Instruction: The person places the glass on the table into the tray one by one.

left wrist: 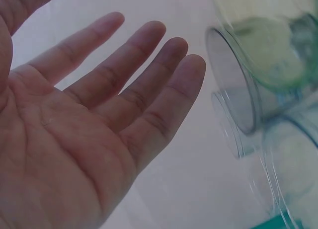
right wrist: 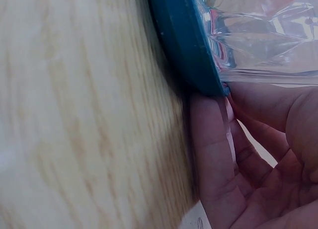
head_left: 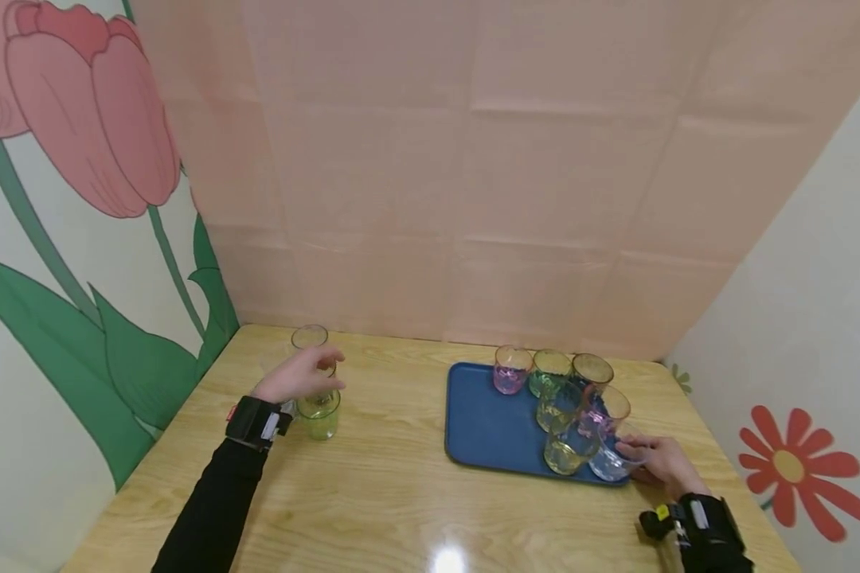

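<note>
On the right, a blue tray holds several tinted drinking glasses. My right hand is at its near right corner and pinches the tray rim, thumb on top and a finger below. Close above that thumb in the right wrist view is a clear glass on the tray. At the left, my left hand, fingers extended and holding nothing, hovers by a green glass and a dark-rimmed glass. In the left wrist view, its fingers are spread, with grouped glasses beyond the fingertips.
A pink glass stands toward the tray's far edge, and a yellow glass near its front edge. The wooden table meets a peach-covered wall at the back. Flower-painted walls stand at both sides.
</note>
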The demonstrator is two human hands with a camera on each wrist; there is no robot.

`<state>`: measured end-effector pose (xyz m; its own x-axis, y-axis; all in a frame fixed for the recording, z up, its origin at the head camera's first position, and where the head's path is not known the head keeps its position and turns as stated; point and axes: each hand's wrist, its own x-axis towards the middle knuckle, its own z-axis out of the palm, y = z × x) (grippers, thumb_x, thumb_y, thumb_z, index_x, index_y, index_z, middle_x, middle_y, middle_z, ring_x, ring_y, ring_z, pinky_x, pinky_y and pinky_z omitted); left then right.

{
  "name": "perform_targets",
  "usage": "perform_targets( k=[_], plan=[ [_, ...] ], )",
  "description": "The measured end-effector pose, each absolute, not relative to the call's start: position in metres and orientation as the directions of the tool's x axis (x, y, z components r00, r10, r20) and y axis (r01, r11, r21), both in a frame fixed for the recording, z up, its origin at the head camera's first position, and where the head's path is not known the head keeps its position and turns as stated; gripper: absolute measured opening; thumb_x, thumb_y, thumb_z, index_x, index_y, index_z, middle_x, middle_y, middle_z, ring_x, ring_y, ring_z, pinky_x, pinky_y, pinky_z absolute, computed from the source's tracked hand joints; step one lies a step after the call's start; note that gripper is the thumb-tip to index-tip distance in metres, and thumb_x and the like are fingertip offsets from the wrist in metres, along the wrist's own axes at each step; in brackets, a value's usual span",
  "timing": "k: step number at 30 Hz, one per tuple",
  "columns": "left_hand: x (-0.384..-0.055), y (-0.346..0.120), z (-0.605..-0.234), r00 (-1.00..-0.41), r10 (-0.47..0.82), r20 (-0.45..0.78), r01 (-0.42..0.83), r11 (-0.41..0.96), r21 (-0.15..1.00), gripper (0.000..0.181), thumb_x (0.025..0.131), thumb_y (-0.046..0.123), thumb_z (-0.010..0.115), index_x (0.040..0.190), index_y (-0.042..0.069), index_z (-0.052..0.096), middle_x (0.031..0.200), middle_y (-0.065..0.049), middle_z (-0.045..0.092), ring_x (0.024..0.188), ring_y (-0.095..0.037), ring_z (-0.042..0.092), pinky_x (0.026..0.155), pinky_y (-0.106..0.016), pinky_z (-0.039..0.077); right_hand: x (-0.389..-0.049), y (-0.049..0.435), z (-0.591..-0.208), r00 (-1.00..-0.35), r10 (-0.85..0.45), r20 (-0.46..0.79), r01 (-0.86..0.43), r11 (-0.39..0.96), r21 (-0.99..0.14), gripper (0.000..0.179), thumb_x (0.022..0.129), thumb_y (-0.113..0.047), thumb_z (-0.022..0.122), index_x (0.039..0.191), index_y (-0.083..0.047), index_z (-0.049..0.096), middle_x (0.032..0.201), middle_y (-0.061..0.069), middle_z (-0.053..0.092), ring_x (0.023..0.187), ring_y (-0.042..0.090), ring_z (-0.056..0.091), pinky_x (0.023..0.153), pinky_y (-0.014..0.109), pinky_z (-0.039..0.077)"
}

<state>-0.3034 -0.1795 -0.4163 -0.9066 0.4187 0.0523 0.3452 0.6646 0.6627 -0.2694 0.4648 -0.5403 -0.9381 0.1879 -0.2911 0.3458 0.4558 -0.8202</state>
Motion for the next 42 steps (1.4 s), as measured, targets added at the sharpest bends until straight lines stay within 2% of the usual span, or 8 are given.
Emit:
perform_targets(
  k=[4,12,19,24,28,33,37,42],
  plan=[
    [-0.300,-0.185,-0.418,-0.903,0.428,0.035,0.357,0.701,0.617,0.050,0.090,0.015,0.079,0.133,0.000,0.060,0.132,-0.024,0.062,0.122,-0.042,0.058,0.098,-0.056,0.050,-0.268,0.466,-0.539,-0.938,0.180,-0.295,0.345,0.446,-0.826,0.030,0.097,-0.020,0.071,0.108,0.008,0.071,0.090,-0.002,0.068,0.077,0.013,0.060,0.065,0.030,0.056],
    [-0.291,-0.186,-0.420,-0.918,0.397,-0.013,0.335,0.791,0.512,0.060,0.080,0.018,0.088,0.129,-0.005,0.063,0.127,-0.022,0.064,0.118,-0.042,0.059,0.097,-0.054,0.050,-0.270,0.468,-0.538,-0.931,0.178,-0.319,0.366,0.457,-0.811,0.034,0.097,-0.021,0.071,0.112,0.009,0.069,0.091,-0.001,0.069,0.078,0.013,0.060,0.067,0.031,0.057],
    [-0.286,-0.181,-0.423,-0.948,0.317,-0.036,0.274,0.868,0.415,0.074,0.074,0.032,0.093,0.134,0.002,0.062,0.135,-0.018,0.058,0.122,-0.038,0.057,0.094,-0.052,0.051,-0.270,0.468,-0.539,-0.930,0.173,-0.326,0.369,0.414,-0.833,0.028,0.097,-0.019,0.071,0.109,0.006,0.071,0.092,-0.003,0.070,0.078,0.011,0.061,0.068,0.031,0.058],
    [-0.285,-0.176,-0.430,-0.952,0.301,-0.047,0.264,0.890,0.371,0.085,0.072,0.033,0.094,0.142,0.005,0.055,0.140,-0.025,0.050,0.123,-0.046,0.054,0.094,-0.058,0.051,-0.272,0.468,-0.539,-0.933,0.175,-0.315,0.360,0.470,-0.806,0.037,0.097,-0.023,0.071,0.114,0.010,0.069,0.095,0.002,0.071,0.080,0.013,0.061,0.067,0.031,0.057],
    [-0.284,-0.170,-0.436,-0.956,0.294,-0.018,0.271,0.903,0.334,0.084,0.070,0.027,0.095,0.141,0.007,0.056,0.136,-0.026,0.049,0.123,-0.047,0.052,0.099,-0.063,0.044,-0.273,0.468,-0.538,-0.932,0.178,-0.315,0.362,0.484,-0.797,0.041,0.097,-0.024,0.071,0.118,0.011,0.067,0.096,0.004,0.071,0.080,0.014,0.062,0.068,0.031,0.057],
    [-0.285,-0.163,-0.440,-0.960,0.280,0.032,0.274,0.904,0.327,0.083,0.070,0.019,0.095,0.141,0.002,0.056,0.133,-0.026,0.050,0.127,-0.045,0.047,0.110,-0.068,0.028,-0.273,0.466,-0.539,-0.928,0.186,-0.322,0.372,0.456,-0.808,0.037,0.098,-0.021,0.070,0.116,0.011,0.068,0.092,0.000,0.070,0.079,0.014,0.062,0.067,0.032,0.057],
    [-0.287,-0.160,-0.441,-0.962,0.267,0.062,0.273,0.913,0.305,0.082,0.071,0.021,0.093,0.139,-0.005,0.054,0.136,-0.030,0.051,0.130,-0.049,0.046,0.111,-0.068,0.027,-0.272,0.465,-0.539,-0.930,0.187,-0.318,0.368,0.451,-0.813,0.036,0.098,-0.020,0.070,0.116,0.011,0.068,0.091,-0.001,0.070,0.078,0.013,0.062,0.067,0.032,0.057],
    [-0.289,-0.154,-0.442,-0.956,0.248,0.158,0.286,0.909,0.303,0.079,0.071,0.025,0.091,0.134,-0.008,0.056,0.131,-0.030,0.057,0.125,-0.049,0.050,0.107,-0.065,0.035,-0.272,0.465,-0.539,-0.931,0.181,-0.318,0.366,0.457,-0.811,0.037,0.098,-0.021,0.070,0.116,0.011,0.067,0.094,0.002,0.071,0.079,0.013,0.062,0.067,0.031,0.057]
  ],
)
